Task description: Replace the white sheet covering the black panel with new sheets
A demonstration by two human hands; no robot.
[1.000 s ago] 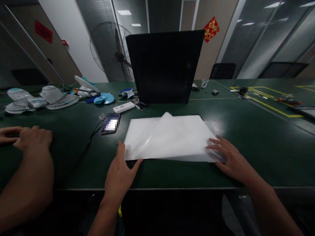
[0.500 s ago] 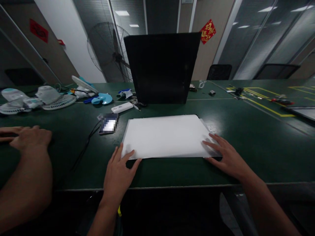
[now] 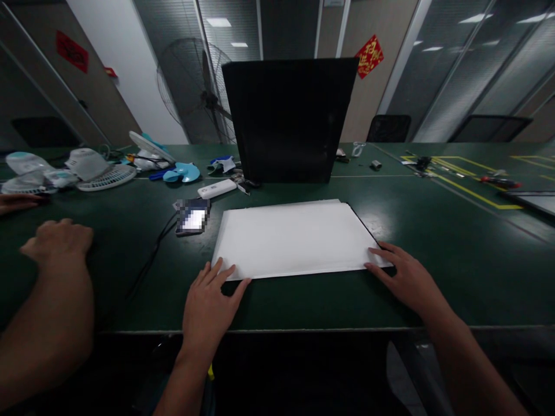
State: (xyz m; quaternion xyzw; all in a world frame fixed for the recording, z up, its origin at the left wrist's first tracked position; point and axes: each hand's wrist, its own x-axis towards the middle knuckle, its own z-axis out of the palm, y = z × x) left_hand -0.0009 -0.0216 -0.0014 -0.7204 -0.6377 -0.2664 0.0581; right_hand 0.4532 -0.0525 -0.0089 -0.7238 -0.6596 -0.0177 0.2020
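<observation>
A white sheet lies flat over a dark panel on the green table. My left hand rests at the sheet's near left corner, fingers spread and touching its edge. My right hand lies flat at the near right corner, fingertips on the sheet's edge. Neither hand holds anything.
Another person's arm and hand rest on the table at the left. A phone with a cable, a white stick device, fan parts and a tall black panel stand behind the sheet. Small tools lie at the right.
The sheet, lifted and rippled a second ago, now lies flat. My hands have slid to its near corners. The other person's far hand moved away to the left.
</observation>
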